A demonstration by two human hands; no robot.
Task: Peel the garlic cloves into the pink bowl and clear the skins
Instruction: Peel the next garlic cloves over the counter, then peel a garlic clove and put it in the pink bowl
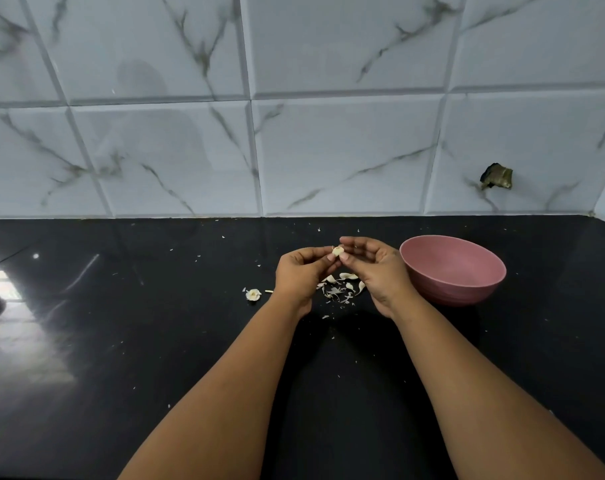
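Observation:
A small pale garlic clove (337, 251) is pinched between the fingertips of my left hand (303, 277) and my right hand (375, 271), held above the black counter. Below the hands lies a heap of papery garlic skins (341, 289). Just right of my right hand stands the pink bowl (453, 270); the part of its inside that shows looks bare. A garlic piece (253, 294) rests on the counter left of my left hand, with a short stem bit (269, 291) beside it.
The glossy black counter (155, 341) carries tiny skin flakes scattered around the hands. A marble-tiled wall (294, 116) rises behind it, with a dark broken hole (496, 176) at the right. The counter's left side shows bright reflections.

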